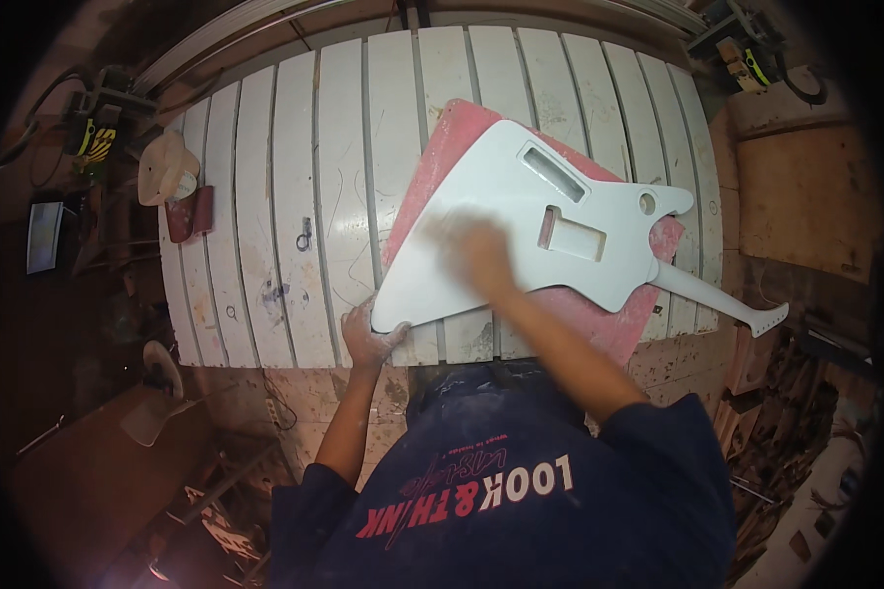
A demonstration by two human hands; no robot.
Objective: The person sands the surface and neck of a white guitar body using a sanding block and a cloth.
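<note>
White paint covers the guitar body (521, 231) — an angular shape with pointed corners, and a thin neck (722, 296) sticking out to the right. It lies flat on a pink mat (442, 167), and the mat sits on a workbench (295, 196) made of long white slats with gaps between them. The guitar body has a long slot and a square hole cut into it, with pink showing through, and one small round hole near its right tip.

The left hand (368, 337) is dusty. It grips the lower left point of the guitar body at the front edge of the bench, with the fingers curled around that corner and the thumb on top. The right hand (476, 253) rests on the middle of the guitar body — it is a blur, so I cannot tell if its fingers are bent or flat, or if it holds something.

A small dark metal piece (304, 234) lies on the slats to the left of the mat. At the far left edge of the bench there is a pale hat (167, 167) beside a dark red block (189, 213). A yellow and black tool (96, 137) sits farther left, off the bench.
</note>
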